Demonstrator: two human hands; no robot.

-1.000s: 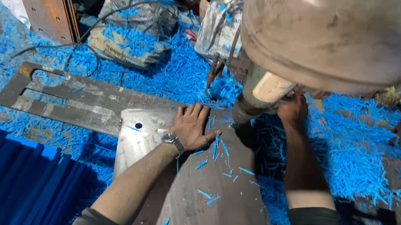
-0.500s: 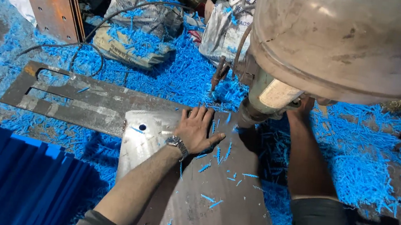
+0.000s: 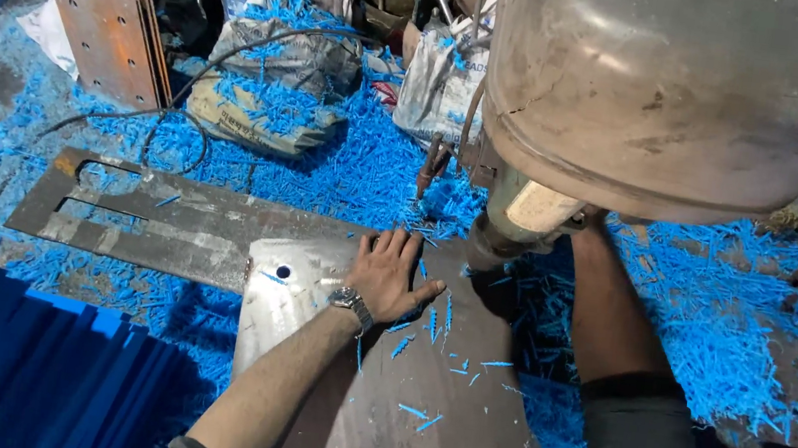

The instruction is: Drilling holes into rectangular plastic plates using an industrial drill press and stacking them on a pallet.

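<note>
My left hand [image 3: 393, 273], with a wristwatch on the wrist, lies flat with fingers spread on a grey metal sheet [image 3: 447, 420]. A shiny plate with a round hole [image 3: 283, 293] lies just left of it. My right forearm [image 3: 609, 318] reaches up beneath a large dull metal drum [image 3: 684, 96]. My right hand is almost wholly hidden behind the machine's cylindrical shaft [image 3: 520, 218], so its grip cannot be made out. Blue plastic shavings [image 3: 366, 165] are scattered over the sheet and the floor.
A long slotted steel plate [image 3: 149, 221] lies on the floor to the left. Rusty drilled plates [image 3: 110, 36] lean at the back, beside filled sacks [image 3: 274, 90] and a black cable [image 3: 181, 119]. A stack of blue sheets [image 3: 3, 359] fills the lower left.
My left hand stays flat on the sheet. My right hand, visible beside the shaft a second ago, is now hidden behind it. The view has shifted slightly.
</note>
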